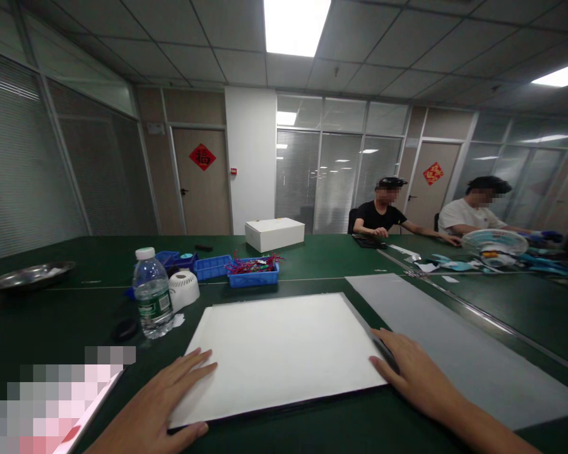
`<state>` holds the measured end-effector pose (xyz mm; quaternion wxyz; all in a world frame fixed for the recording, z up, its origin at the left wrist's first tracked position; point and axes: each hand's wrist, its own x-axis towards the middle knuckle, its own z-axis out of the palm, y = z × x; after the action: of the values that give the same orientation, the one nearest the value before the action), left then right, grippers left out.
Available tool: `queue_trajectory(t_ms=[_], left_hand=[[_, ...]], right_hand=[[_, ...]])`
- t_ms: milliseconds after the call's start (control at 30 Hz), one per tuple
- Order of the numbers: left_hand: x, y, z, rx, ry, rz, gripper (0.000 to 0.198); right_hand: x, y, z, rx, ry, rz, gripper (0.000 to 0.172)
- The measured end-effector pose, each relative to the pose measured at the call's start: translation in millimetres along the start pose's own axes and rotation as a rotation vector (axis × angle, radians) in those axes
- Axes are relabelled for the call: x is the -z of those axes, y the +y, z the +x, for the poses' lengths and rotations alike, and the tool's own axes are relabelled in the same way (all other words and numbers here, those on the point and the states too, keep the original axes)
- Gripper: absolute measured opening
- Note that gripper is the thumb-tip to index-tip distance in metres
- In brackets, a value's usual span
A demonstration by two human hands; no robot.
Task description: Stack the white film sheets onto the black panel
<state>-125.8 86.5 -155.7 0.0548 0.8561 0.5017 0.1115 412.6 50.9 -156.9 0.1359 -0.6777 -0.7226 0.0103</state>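
Note:
A white rectangular sheet or board [284, 353] lies flat on the green table before me, with a dark edge showing below its near side. My left hand [170, 391] lies over its near left corner, fingers stretched across the top face and thumb apart by the front edge. At the right edge is my right hand [407, 366], fingers extended along the side and thumb tip on the white surface. Something dark shows between that thumb and forefinger; I cannot make out what it is. Neither hand is visibly closed around the board.
A water bottle [152, 296], a white rounded device [184, 290] and a blue tray of red wires [254, 277] stand beyond the board. Farther back is a white box [274, 235]. A grey translucent sheet [454, 347] lies right. Two people sit across the table near a fan [495, 243].

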Motion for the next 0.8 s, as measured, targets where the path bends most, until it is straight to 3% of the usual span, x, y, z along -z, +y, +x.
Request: queue_trajectory(t_ms=[167, 367, 567, 800], left_hand=[[1.6, 3, 0, 0.006, 0.009, -0.004, 0.074], [1.4, 2, 0, 0.015, 0.002, 0.006, 0.074], [2.3, 3, -1, 0.031, -0.039, 0.03, 0.074], [3.2, 5, 1, 0.058, -0.061, -0.002, 0.07]], right_hand=[[1, -1, -1, 0.048, -0.05, 0.056, 0.076], [-2, -1, -3, 0.127, -0.02, 0.069, 0.072], [1, -2, -3, 0.154, -0.032, 0.031, 0.066], [9, -8, -3, 0.134, -0.107, -0.041, 0.071]])
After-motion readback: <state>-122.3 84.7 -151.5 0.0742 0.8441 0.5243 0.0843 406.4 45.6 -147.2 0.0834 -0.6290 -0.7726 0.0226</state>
